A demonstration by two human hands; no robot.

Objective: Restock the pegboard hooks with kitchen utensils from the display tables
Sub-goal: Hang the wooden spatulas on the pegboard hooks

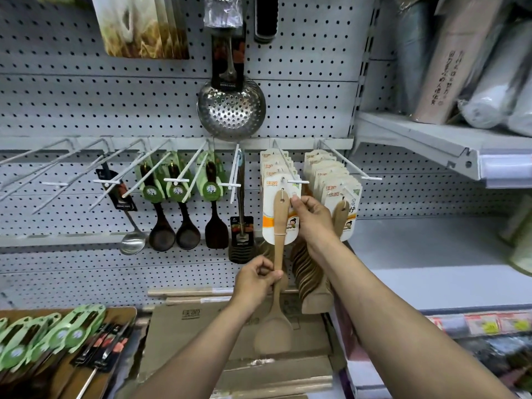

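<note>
Left hand (pixel 257 279): closed around the shaft of a wooden spatula (pixel 277 272), low on the handle, just above the blade.
Right hand (pixel 312 218): fingertips pinching the right edge of the spatula's white card (pixel 272 203), near the top.
Wooden spatula: upright, blade down, card hole at the tip of a white hook (pixel 288 168); whether already threaded, cannot tell.
Same hook: more carded spatulas hanging behind.
Next hook to the right: second row of carded spatulas (pixel 334 180).
Left of the grip: dark wooden spoons (pixel 161 231) on green cards, steel ladle (pixel 133 240).
Above: perforated skimmer (pixel 231 108) on the pegboard (pixel 86 105).
Below: cardboard box (pixel 184 326), green-carded utensils (pixel 54 332) on the table.
</note>
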